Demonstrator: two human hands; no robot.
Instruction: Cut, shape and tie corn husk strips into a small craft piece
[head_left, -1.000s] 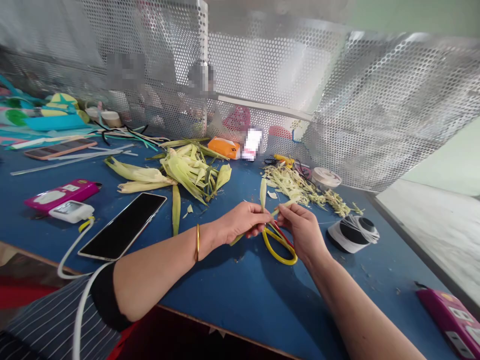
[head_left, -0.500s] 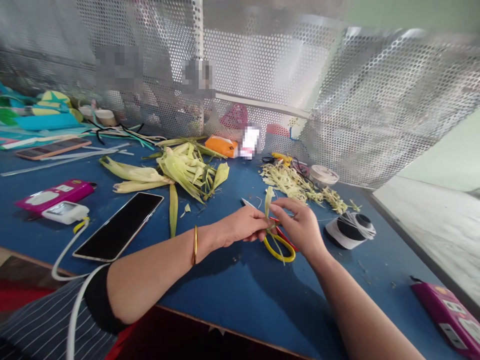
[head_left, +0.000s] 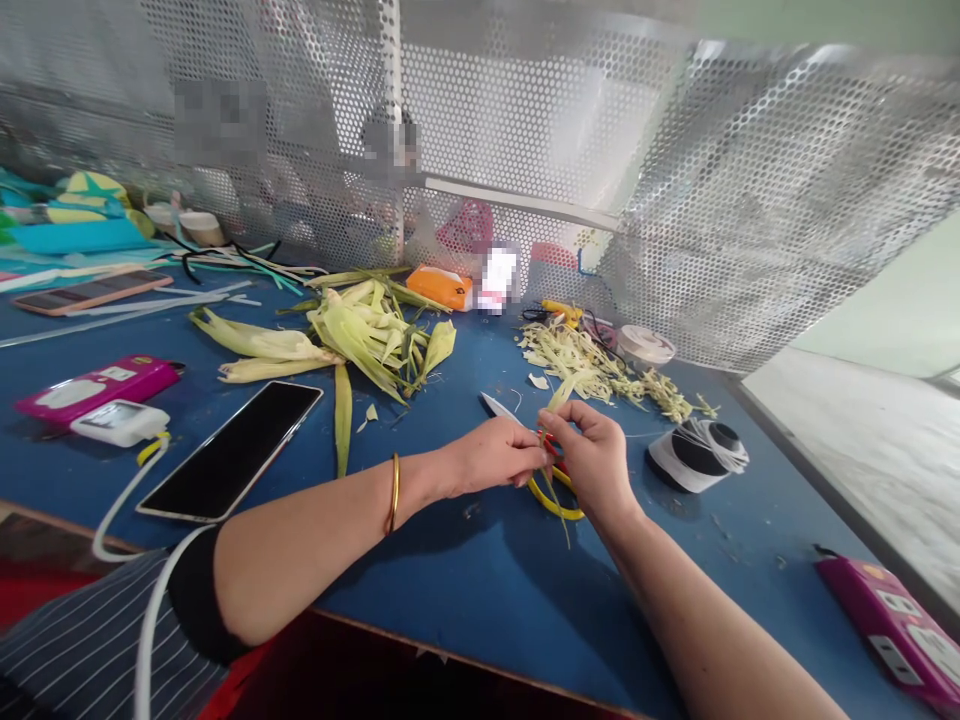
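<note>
My left hand (head_left: 501, 455) pinches a strip of corn husk (head_left: 559, 396) from the left. On the other side my right hand (head_left: 596, 455) is closed on the same strip, thumb and forefinger together. The strip's pale wide end sticks up between the hands, and thin green ends hang below. Under them on the table lie scissors (head_left: 553, 502) with yellow and red handles, partly hidden by my fingers, blades pointing away to the left. To the right stands a black spool of white thread (head_left: 697, 455), a strand running from it toward my right hand.
A heap of corn husks (head_left: 367, 335) lies left of centre, and shredded husk pieces (head_left: 574, 358) sit behind my hands. A black-screened phone (head_left: 236, 450), purple power strips (head_left: 105, 385) and a white cable (head_left: 124, 500) are nearby. A perforated metal screen (head_left: 510, 130) bounds the back.
My right hand has turned slightly and closed more tightly on the husk strip. The strip's upper end now leans to the right instead of standing upright. The view has shifted a little.
</note>
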